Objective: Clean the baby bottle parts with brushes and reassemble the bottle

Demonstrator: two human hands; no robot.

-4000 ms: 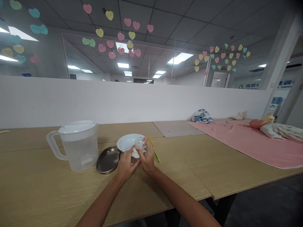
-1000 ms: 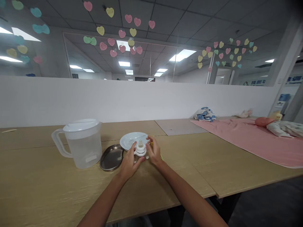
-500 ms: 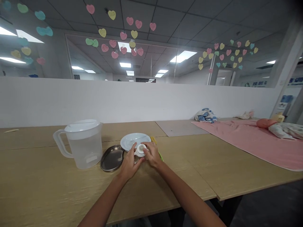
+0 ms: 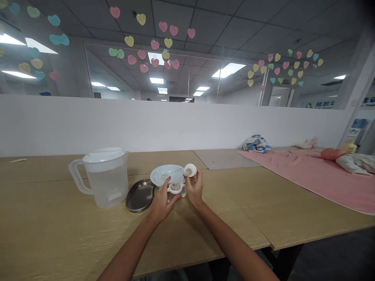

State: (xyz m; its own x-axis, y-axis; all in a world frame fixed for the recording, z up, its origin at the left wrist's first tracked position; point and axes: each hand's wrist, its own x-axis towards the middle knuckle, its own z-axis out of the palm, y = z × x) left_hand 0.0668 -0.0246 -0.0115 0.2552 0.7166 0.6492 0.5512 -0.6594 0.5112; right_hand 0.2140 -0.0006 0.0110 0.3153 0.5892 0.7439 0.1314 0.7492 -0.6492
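Note:
My left hand (image 4: 161, 202) is wrapped round a small clear bottle (image 4: 175, 188) with a white collar and side handles; its mouth is uncovered. Just above and to the right, my right hand (image 4: 195, 189) pinches a round white cap (image 4: 190, 170), tilted so that its inner side shows. Behind the bottle lies a pale plate (image 4: 159, 177) with a thin clear item on it. A kidney-shaped metal tray (image 4: 140, 196) rests left of my left hand. The lower part of the bottle is partly hidden by my fingers.
A lidded clear pitcher (image 4: 108, 181) stands at the left. On the right a pink cloth (image 4: 295, 171) covers part of the table, with a doll (image 4: 331, 154) at its far end. A crumpled blue and white cloth (image 4: 256, 143) lies near the wall.
The white cap has come off the bottle and moved up and right in my right hand. My left hand has stayed round the bottle. The view has shifted slightly.

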